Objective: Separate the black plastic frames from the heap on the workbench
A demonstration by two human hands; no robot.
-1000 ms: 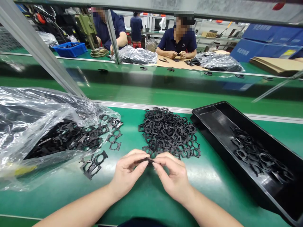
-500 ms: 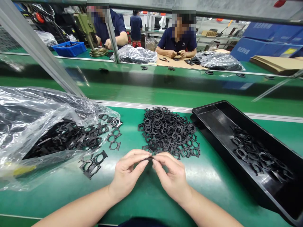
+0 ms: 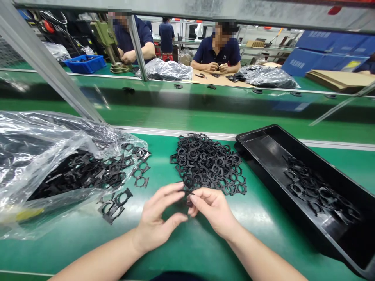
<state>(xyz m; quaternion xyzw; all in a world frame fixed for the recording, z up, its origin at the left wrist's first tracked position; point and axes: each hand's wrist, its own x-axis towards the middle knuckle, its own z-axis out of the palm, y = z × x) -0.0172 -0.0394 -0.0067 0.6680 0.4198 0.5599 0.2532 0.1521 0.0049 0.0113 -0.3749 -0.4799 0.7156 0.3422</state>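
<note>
My left hand (image 3: 159, 216) and my right hand (image 3: 212, 210) meet low in the middle, just in front of a pile of black plastic ring parts (image 3: 208, 164) on the green table. The right hand's fingers pinch a small black part (image 3: 190, 194). The left hand's fingers are spread a little, its fingertips close to that part, with nothing clearly gripped. A clear plastic bag (image 3: 43, 156) full of the same black parts lies at the left, with a few loose parts (image 3: 114, 203) spilled beside it.
A black tray (image 3: 263, 144) with several black parts in it stands at the right. A slanted metal post (image 3: 49, 66) rises at the left. Beyond the green conveyor (image 3: 187, 109), other people in dark blue shirts sit at a bench with bags and a blue bin (image 3: 86, 62).
Both hands pinched the small part together before; now the left hand's fingers have opened and pulled slightly away while the right hand keeps the part.
</note>
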